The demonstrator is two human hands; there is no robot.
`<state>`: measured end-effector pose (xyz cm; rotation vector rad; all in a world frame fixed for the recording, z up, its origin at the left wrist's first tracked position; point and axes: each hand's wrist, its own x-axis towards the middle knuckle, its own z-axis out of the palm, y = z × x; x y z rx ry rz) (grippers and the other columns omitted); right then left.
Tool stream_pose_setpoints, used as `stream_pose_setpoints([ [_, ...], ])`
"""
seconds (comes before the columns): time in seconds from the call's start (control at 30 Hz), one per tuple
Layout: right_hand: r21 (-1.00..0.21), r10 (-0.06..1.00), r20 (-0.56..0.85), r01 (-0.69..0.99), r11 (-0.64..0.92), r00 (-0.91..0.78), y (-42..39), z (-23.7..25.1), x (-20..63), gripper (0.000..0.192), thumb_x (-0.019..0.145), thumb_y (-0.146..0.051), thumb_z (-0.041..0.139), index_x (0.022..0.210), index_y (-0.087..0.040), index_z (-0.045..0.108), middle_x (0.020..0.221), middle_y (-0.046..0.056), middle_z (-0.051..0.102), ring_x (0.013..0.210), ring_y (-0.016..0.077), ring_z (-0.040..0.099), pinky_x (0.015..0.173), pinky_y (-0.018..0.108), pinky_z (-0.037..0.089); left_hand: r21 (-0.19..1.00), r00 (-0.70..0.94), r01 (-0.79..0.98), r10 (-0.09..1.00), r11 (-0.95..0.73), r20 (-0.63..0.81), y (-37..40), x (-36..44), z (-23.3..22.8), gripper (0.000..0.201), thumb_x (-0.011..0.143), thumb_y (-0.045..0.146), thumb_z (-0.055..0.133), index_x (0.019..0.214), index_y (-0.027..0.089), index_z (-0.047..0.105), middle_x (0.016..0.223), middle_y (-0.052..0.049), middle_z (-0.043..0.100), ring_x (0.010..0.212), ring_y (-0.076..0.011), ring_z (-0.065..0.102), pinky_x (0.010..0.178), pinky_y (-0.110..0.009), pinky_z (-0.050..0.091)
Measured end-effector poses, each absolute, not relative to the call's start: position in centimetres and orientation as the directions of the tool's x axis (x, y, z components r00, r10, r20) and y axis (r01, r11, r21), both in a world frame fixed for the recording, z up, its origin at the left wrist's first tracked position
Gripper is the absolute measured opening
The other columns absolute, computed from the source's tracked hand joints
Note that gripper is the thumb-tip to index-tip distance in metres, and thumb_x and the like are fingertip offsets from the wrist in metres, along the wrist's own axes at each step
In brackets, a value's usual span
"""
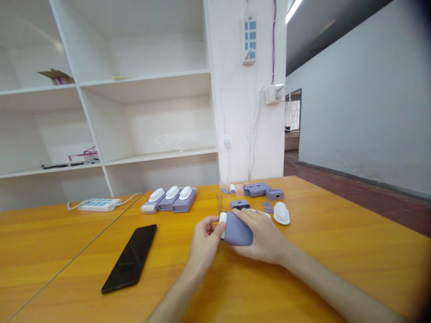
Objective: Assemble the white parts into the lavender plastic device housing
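Observation:
Above the table, a purple-grey plastic housing (238, 232) is wrapped by my right hand (266, 235), fingers over its top and thumb side below. A white end piece (222, 219) sits at the housing's left end, pinched between the thumb and fingers of my left hand (204, 242). Whether it is fully seated there I cannot tell. Just behind my hands lie a small purple block with a hole (239, 204), a purple bracket-like part (268, 207) and a white rounded cap (281, 213). Part of another white piece is hidden by my right hand.
Farther back are a purple case (257, 189), a purple box-shaped part (274, 194), a white cylinder (232, 189) and a thin chain-like strip (220, 202). Purple units with white tops (184, 202) stand left. A black phone-like slab (129, 260) and a power strip (99, 205) lie leftward.

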<state>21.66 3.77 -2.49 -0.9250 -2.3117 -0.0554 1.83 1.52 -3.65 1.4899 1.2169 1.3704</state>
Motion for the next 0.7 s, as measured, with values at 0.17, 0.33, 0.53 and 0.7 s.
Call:
stream_pose_setpoints([
  [0.17, -0.123, 0.518, 0.625, 0.583, 0.803, -0.583, 4.2, -2.6, 22.7, 0.075, 0.070, -0.024, 0.076, 0.138, -0.021, 0.046, 0.134, 0.011, 0.061, 0.118, 0.0317, 0.056, 0.102, 0.048, 0.040, 0.911, -0.030, 0.194, 0.926, -0.363, 0.375, -0.5, 2.9, -2.6, 0.017, 0.092, 0.031, 0.067, 0.100, 0.016, 0.063, 0.084, -0.002, 0.068, 0.078, -0.0170, 0.064, 0.075, -0.031, 0.048],
  [0.33, -0.056, 0.447, 0.661, 0.555, 0.830, -0.602, 4.8, -2.9, 22.8, 0.077, 0.071, -0.015, 0.073, 0.142, -0.021, 0.042, 0.136, 0.012, 0.059, 0.124, 0.0328, 0.052, 0.107, 0.050, 0.034, 0.872, 0.015, 0.238, 0.899, -0.428, 0.437, -1.3, 2.8, -1.8, 0.014, 0.091, 0.025, 0.066, 0.103, 0.020, 0.063, 0.099, -0.003, 0.072, 0.092, -0.0195, 0.066, 0.079, -0.030, 0.047],
  [0.53, 0.045, 0.372, 0.662, 0.530, 0.847, -0.651, 4.9, -2.6, 23.2, 0.074, 0.078, -0.011, 0.065, 0.147, -0.026, 0.040, 0.142, 0.010, 0.058, 0.132, 0.0310, 0.047, 0.112, 0.053, 0.022, 0.829, 0.069, 0.272, 0.870, -0.488, 0.489, -1.1, 2.0, -1.7, 0.007, 0.087, 0.022, 0.071, 0.093, 0.019, 0.068, 0.093, -0.002, 0.073, 0.090, -0.0197, 0.065, 0.078, -0.028, 0.046],
  [0.7, 0.065, 0.377, 0.650, 0.543, 0.837, -0.660, 4.8, -2.3, 23.2, 0.076, 0.077, -0.008, 0.060, 0.148, -0.027, 0.040, 0.147, 0.008, 0.055, 0.135, 0.0306, 0.045, 0.113, 0.054, 0.019, 0.811, 0.023, 0.277, 0.848, -0.515, 0.530, -1.2, 2.5, -2.2, 0.006, 0.087, 0.021, 0.069, 0.081, 0.019, 0.067, 0.081, 0.000, 0.070, 0.079, -0.0177, 0.059, 0.076, -0.027, 0.043],
])
